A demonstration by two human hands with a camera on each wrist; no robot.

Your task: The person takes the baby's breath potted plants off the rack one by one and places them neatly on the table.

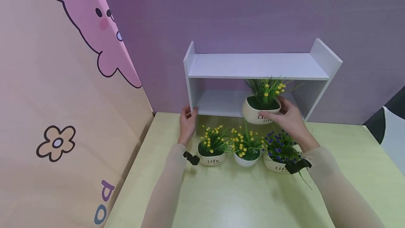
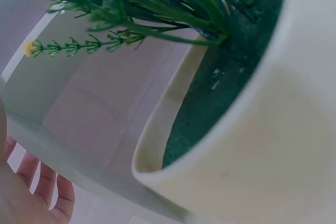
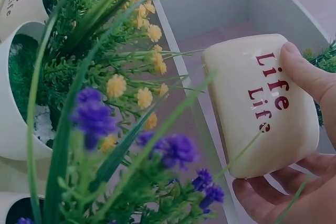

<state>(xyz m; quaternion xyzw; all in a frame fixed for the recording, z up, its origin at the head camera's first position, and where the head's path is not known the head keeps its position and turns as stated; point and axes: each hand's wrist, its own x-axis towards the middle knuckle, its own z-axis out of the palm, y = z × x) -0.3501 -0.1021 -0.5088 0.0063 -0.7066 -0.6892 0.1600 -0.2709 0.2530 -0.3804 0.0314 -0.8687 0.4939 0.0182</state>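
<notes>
My right hand (image 1: 292,120) grips a cream flowerpot (image 1: 253,113) with red "Life" lettering and yellow artificial flowers. The thumb lies along its front and the fingers curl around its side in the right wrist view. The pot is at the front of the lower level of a white two-level shelf (image 1: 253,65), beneath its upper board; whether it touches the lower board, I cannot tell. At the shelf's lower left corner, my left hand (image 1: 188,126) holds the side panel between thumb and fingers. The left wrist view shows those fingers (image 2: 46,184) beside the white panel.
Before the shelf, on the pale table (image 1: 227,200), stand a cream pot with yellow flowers (image 1: 211,160), a white pot with yellow flowers (image 1: 246,161) and a cream pot with purple flowers (image 1: 274,164). A purple wall (image 1: 240,13) rises behind; a decorated panel (image 1: 79,108) borders the left.
</notes>
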